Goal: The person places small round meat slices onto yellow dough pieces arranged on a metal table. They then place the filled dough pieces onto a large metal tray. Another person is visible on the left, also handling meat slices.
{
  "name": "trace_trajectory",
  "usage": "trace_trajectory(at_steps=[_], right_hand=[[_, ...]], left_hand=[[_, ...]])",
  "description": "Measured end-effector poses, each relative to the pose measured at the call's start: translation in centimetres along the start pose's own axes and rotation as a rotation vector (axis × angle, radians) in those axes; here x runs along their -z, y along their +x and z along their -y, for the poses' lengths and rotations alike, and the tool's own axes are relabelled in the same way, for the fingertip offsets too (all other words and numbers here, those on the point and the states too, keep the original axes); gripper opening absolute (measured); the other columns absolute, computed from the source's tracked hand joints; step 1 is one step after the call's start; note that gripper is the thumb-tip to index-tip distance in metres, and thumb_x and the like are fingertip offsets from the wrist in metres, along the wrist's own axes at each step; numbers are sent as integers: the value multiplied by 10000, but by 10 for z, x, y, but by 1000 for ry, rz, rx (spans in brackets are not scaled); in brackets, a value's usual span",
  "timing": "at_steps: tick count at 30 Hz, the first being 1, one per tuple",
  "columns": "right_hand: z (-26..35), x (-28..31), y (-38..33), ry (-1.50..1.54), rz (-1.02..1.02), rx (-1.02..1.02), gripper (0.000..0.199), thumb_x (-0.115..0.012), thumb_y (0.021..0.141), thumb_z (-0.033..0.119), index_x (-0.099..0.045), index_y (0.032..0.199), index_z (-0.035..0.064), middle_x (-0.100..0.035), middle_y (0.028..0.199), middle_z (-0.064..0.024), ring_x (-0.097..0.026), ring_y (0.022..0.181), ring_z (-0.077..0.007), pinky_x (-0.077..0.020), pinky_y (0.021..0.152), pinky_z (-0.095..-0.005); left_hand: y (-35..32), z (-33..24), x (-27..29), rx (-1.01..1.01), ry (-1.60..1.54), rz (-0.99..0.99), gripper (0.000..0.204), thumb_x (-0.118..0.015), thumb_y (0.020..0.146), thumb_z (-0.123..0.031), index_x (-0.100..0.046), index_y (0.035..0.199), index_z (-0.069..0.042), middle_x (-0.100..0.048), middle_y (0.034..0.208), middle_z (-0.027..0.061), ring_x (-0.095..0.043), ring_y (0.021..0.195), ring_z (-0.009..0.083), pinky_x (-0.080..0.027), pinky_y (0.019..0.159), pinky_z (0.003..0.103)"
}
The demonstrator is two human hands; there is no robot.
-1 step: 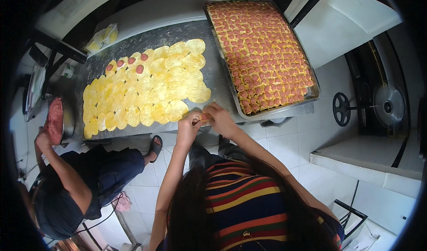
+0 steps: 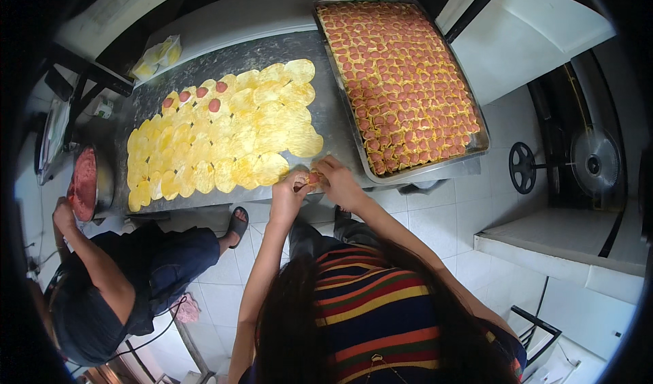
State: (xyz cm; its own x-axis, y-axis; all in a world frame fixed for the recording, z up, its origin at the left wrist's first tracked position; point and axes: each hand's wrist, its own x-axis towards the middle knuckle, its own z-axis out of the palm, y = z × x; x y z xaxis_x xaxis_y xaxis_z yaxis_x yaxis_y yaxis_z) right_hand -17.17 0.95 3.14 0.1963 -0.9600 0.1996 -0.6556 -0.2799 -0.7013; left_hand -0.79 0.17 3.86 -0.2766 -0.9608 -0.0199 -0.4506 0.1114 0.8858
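My left hand [image 2: 292, 183] and my right hand [image 2: 335, 180] meet just off the front edge of the table. Between their fingertips is a small dumpling [image 2: 313, 178], its pink filling showing at the top of the thin wrapper. Both hands have their fingers closed around it. To the left, overlapping rows of round yellow dough wrappers [image 2: 235, 136] cover much of the dark tabletop. Several wrappers at the far left carry lumps of pink filling [image 2: 214, 105]. Right of my hands lies a large metal tray [image 2: 408, 174] packed with rows of finished-looking dumplings [image 2: 401, 85].
At the left, a co-worker's hand [image 2: 63, 214] is at a metal bowl [image 2: 104, 180] of pink filling [image 2: 85, 183]. A plastic bag [image 2: 156, 57] with yellow contents sits at the back left. On the right stands a machine with a black handwheel [image 2: 522, 168].
The co-worker's hand has shifted slightly down and left at the bowl. My own hands stay at the dumpling, nearly still.
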Motion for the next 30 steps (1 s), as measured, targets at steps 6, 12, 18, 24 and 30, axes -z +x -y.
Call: trace_trajectory(at_steps=[6,12,18,24,30], right_hand=[[3,-6,0,43,100,-90,329,-626,695,-1,-548,1014,23,-530,992,-166,-548,948,-374,-468,787,-432],[7,-16,3,-163,-124,199,241,-610,744,97,-551,974,51,-541,957,-153,-562,922,-357,-475,749,-434],[0,20,0,78,88,-142,290,-644,711,96,-578,994,88,-570,977,-138,-596,882,-324,-489,756,-391],[-70,199,-36,118,-374,-326,322,-658,723,99,-640,1042,136,-630,989,-92,-615,901,-248,-490,772,-370],[-158,299,-64,-466,-274,-772,294,-637,695,72,-673,985,108,-630,932,-173,-615,866,-335,-498,762,-412]], left_hand=[[-1,-3,0,3,-20,-71,199,-680,729,54,-624,915,13,-669,816,112,-675,760,181,-529,668,280],[-4,7,6,-43,63,-49,186,-699,742,11,-614,907,10,-663,781,108,-664,720,166,-515,655,271],[-6,-5,5,136,-151,-2,213,-652,779,49,-592,981,18,-588,781,20,-566,716,81,-462,639,211],[0,5,-13,-8,17,-41,249,-655,795,11,-583,1033,12,-538,784,23,-513,661,81,-444,600,211],[17,11,-34,-322,323,-121,304,-670,800,-86,-576,1081,-16,-542,866,121,-539,671,214,-454,584,302]])
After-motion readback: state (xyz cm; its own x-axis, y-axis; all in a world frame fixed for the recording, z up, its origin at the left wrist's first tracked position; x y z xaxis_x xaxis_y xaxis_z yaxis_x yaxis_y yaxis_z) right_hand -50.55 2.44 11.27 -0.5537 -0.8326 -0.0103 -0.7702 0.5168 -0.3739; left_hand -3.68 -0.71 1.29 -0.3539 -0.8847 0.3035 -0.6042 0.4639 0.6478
